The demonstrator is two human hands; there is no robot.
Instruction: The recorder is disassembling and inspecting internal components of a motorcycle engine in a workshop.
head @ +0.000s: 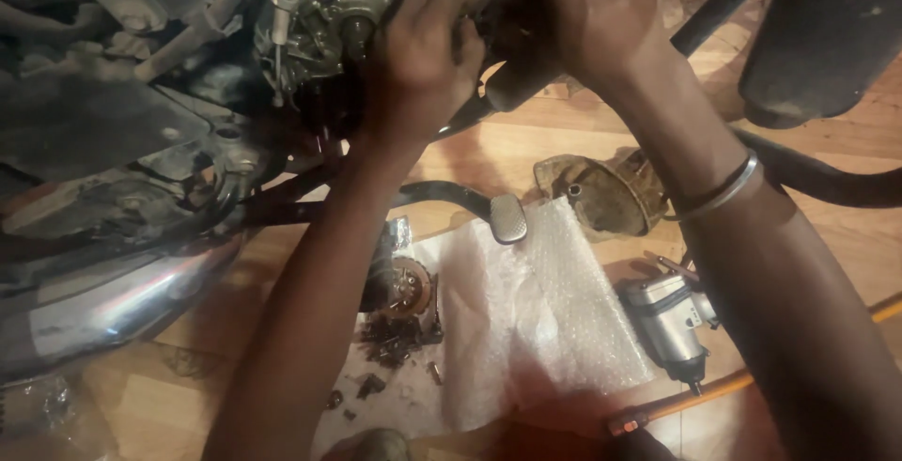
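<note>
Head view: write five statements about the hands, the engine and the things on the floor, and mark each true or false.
1. Both hands are up at the engine. True.
2. The right hand has a metal bangle on its wrist. True.
3. The impact wrench is held in the left hand. False: it lies on the floor beside the bubble wrap.
4. The bubble wrap covers the engine. False: it lies on the wooden floor.
5. Small bolts lie scattered near a round clutch part. True.
</note>
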